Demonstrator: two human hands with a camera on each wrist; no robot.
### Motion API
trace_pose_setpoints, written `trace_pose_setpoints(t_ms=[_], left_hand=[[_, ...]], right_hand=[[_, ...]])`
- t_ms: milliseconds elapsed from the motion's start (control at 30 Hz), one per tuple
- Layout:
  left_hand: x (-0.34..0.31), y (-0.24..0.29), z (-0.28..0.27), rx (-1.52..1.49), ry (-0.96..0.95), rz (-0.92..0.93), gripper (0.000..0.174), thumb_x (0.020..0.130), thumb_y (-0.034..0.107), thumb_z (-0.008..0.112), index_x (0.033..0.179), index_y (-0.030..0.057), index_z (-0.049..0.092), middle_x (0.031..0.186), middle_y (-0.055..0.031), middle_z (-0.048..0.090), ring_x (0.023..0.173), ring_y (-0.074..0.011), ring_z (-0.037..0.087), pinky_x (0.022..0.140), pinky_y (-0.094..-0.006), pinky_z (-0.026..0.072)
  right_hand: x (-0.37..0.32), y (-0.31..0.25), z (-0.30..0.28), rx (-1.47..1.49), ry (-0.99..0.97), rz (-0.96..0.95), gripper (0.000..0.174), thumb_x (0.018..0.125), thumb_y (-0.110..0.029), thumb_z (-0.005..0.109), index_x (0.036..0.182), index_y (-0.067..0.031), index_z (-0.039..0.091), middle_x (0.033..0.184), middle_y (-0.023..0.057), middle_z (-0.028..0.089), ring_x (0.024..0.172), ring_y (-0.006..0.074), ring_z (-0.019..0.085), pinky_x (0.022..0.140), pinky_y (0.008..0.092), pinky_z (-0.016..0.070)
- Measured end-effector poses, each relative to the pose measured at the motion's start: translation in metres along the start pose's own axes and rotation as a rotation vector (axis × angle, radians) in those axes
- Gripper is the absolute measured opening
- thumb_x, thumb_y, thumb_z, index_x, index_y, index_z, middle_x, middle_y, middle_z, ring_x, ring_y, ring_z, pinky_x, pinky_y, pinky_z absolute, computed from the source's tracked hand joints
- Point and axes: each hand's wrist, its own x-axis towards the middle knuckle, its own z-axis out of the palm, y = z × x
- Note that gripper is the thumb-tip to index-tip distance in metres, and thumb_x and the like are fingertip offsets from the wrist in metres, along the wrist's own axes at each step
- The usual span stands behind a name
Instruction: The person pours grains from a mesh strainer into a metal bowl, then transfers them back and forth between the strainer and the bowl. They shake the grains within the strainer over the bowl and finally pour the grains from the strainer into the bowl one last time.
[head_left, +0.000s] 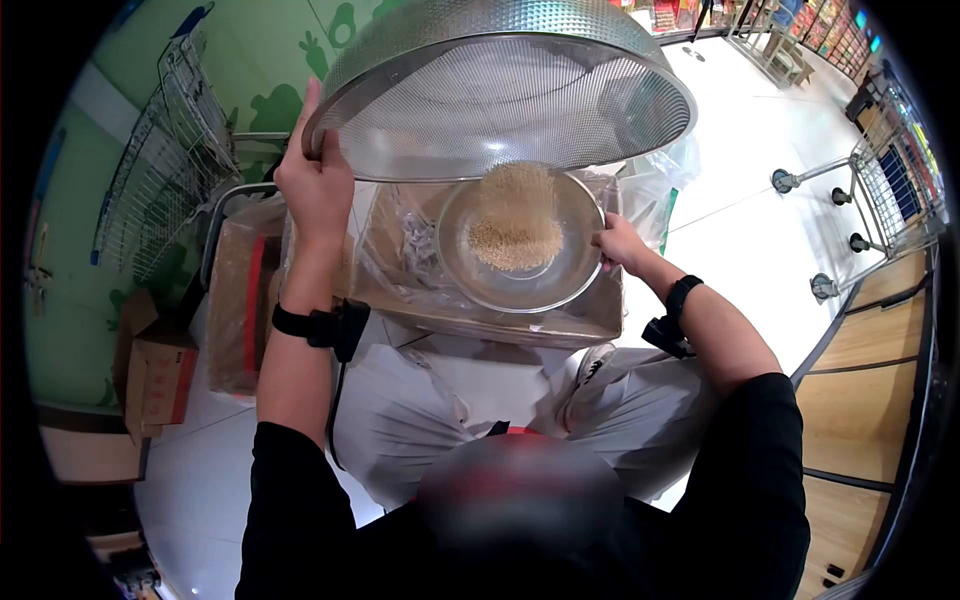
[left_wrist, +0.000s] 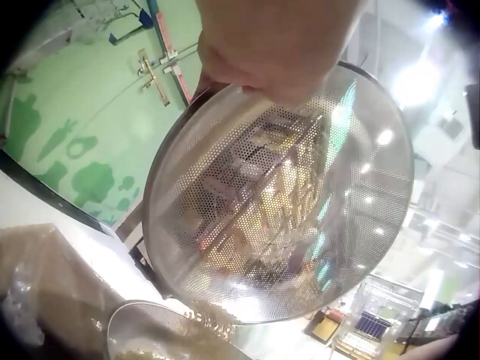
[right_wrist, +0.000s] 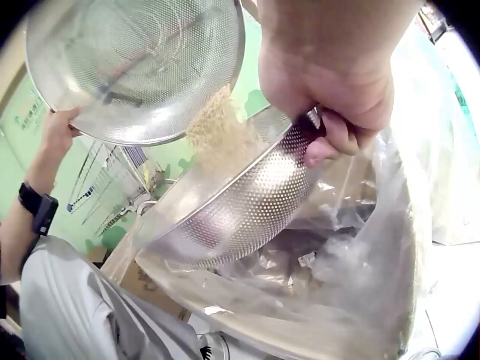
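Note:
My left hand (head_left: 316,190) grips the rim of a large perforated metal colander (head_left: 430,115), tipped on its side with its mouth facing me. Tan grains (head_left: 518,205) fall in a stream from its lower rim into a smaller colander (right_wrist: 251,210). That smaller colander is held at its right rim by my right hand (head_left: 625,243), thumb and fingers pinching the edge. A heap of the grains (head_left: 500,245) lies on its bottom. Below it stands a cardboard box (head_left: 480,328) with a clear plastic liner (right_wrist: 367,281). In the left wrist view, the big colander's perforated inside (left_wrist: 277,202) fills the middle.
To the left of the box is another plastic-wrapped carton (head_left: 230,330), with a small open carton (head_left: 160,375) beyond it. A wire shopping cart (head_left: 175,150) stands by the green wall. Another cart (head_left: 890,180) is at the far right, near wooden cabinets (head_left: 880,370).

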Motion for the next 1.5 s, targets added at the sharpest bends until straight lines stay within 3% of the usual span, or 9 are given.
trace_pose_setpoints(t_ms=[333, 500, 633, 700, 833, 967, 1233, 1467, 1500], left_hand=[[0.006, -0.007, -0.006, 0.009, 0.071, 0.069, 0.043, 0.088, -0.005, 0.054, 0.130, 0.0053, 0.058, 0.091, -0.0117, 0.072, 0.077, -0.0095, 0.062, 0.071, -0.0223, 0.0476], [-0.004, -0.056, -0.022, 0.364, 0.021, -0.352, 0.024, 0.078, 0.002, 0.064, 0.101, -0.0033, 0.067, 0.085, -0.0137, 0.069, 0.075, -0.0219, 0.068, 0.063, -0.0324, 0.0504], [-0.016, -0.153, -0.060, -0.012, -0.072, -0.726, 0.027, 0.078, 0.003, 0.063, 0.104, -0.0039, 0.065, 0.086, -0.0132, 0.069, 0.076, -0.0266, 0.068, 0.060, -0.0331, 0.0510], [-0.025, -0.172, -0.077, -0.123, -0.142, -1.149, 0.030, 0.080, 0.004, 0.061, 0.110, -0.0033, 0.061, 0.086, -0.0107, 0.067, 0.073, -0.0290, 0.068, 0.059, -0.0392, 0.0552], [-0.047, -0.220, -0.101, -0.034, -0.266, -1.471, 0.035, 0.084, -0.004, 0.052, 0.119, -0.0037, 0.051, 0.108, -0.0190, 0.060, 0.087, -0.0331, 0.067, 0.075, -0.0546, 0.0593], [-0.069, -0.215, -0.098, -0.283, -0.253, -1.558, 0.037, 0.084, -0.006, 0.049, 0.121, -0.0044, 0.047, 0.115, -0.0225, 0.056, 0.098, -0.0358, 0.064, 0.081, -0.0564, 0.0580], [-0.118, -0.194, -0.030, -0.109, -0.664, -1.735, 0.038, 0.087, -0.001, 0.051, 0.124, -0.0073, 0.047, 0.112, -0.0237, 0.061, 0.094, -0.0390, 0.066, 0.075, -0.0531, 0.0599], [-0.162, -0.200, 0.000, -0.189, -0.768, -1.651, 0.037, 0.091, 0.007, 0.050, 0.120, -0.0158, 0.045, 0.107, -0.0282, 0.061, 0.078, -0.0425, 0.068, 0.060, -0.0505, 0.0608], [-0.153, -0.209, -0.004, 0.003, -0.927, -1.456, 0.043, 0.093, 0.017, 0.051, 0.122, -0.0136, 0.045, 0.107, -0.0266, 0.062, 0.081, -0.0403, 0.068, 0.060, -0.0491, 0.0595]], right_hand=[[-0.002, 0.005, -0.001, -0.001, 0.004, -0.045, 0.024, 0.084, -0.003, 0.054, 0.107, 0.0046, 0.051, 0.067, 0.0110, 0.058, 0.040, 0.0202, 0.055, 0.035, 0.0320, 0.0459], [-0.006, 0.004, -0.018, -0.049, 0.049, -0.006, 0.026, 0.084, -0.004, 0.054, 0.108, 0.0047, 0.052, 0.066, 0.0118, 0.059, 0.041, 0.0199, 0.057, 0.036, 0.0316, 0.0458], [-0.017, 0.003, -0.044, -0.001, 0.117, 0.007, 0.023, 0.079, -0.002, 0.052, 0.101, 0.0055, 0.055, 0.063, 0.0115, 0.057, 0.037, 0.0206, 0.053, 0.034, 0.0317, 0.0432], [-0.028, 0.005, -0.058, -0.010, 0.168, 0.037, 0.023, 0.079, -0.002, 0.051, 0.099, 0.0077, 0.054, 0.062, 0.0120, 0.056, 0.036, 0.0201, 0.052, 0.033, 0.0318, 0.0419], [-0.053, 0.002, -0.079, 0.062, 0.287, 0.026, 0.013, 0.078, -0.002, 0.049, 0.085, 0.0059, 0.055, 0.059, 0.0096, 0.053, 0.036, 0.0172, 0.047, 0.032, 0.0302, 0.0366], [-0.079, -0.022, -0.098, 0.135, 0.377, -0.003, 0.010, 0.077, -0.003, 0.050, 0.081, 0.0049, 0.054, 0.057, 0.0088, 0.052, 0.036, 0.0159, 0.046, 0.032, 0.0285, 0.0328], [-0.097, -0.073, -0.095, 0.198, 0.462, -0.075, 0.009, 0.076, -0.004, 0.052, 0.078, 0.0045, 0.053, 0.059, 0.0092, 0.051, 0.039, 0.0167, 0.047, 0.034, 0.0288, 0.0357], [-0.064, -0.094, -0.022, 0.136, 0.447, -0.190, 0.020, 0.076, 0.000, 0.048, 0.087, 0.0160, 0.051, 0.059, 0.0182, 0.056, 0.039, 0.0237, 0.056, 0.033, 0.0349, 0.0421], [-0.065, -0.096, -0.017, 0.155, 0.392, -0.169, 0.019, 0.076, 0.000, 0.048, 0.085, 0.0161, 0.052, 0.058, 0.0180, 0.056, 0.039, 0.0238, 0.056, 0.033, 0.0347, 0.0409]])
